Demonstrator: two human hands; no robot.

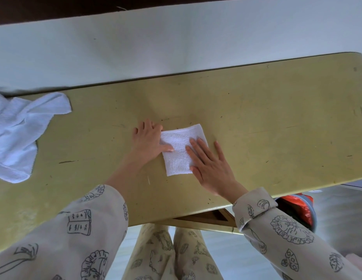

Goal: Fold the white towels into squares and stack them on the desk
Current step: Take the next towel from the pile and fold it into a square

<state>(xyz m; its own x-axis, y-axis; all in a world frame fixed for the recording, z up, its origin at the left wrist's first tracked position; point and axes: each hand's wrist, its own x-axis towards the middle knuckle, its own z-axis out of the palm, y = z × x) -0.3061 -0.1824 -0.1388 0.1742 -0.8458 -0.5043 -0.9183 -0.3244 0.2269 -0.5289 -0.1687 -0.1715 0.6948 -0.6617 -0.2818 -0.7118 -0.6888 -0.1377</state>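
A small folded white towel (180, 147) lies flat in the middle of the yellow desk (267, 122). My left hand (148, 139) rests at its left edge, thumb lying on the cloth and fingers on the desk beside it. My right hand (210, 164) presses flat on the towel's right side with straight, spread fingers. A loose pile of unfolded white towels (20, 134) sits crumpled at the desk's far left end.
The desk stands against a pale wall (176, 41). Below its near right edge is a container with red and orange packaging (297, 207). My patterned sleeves and legs fill the bottom of the view.
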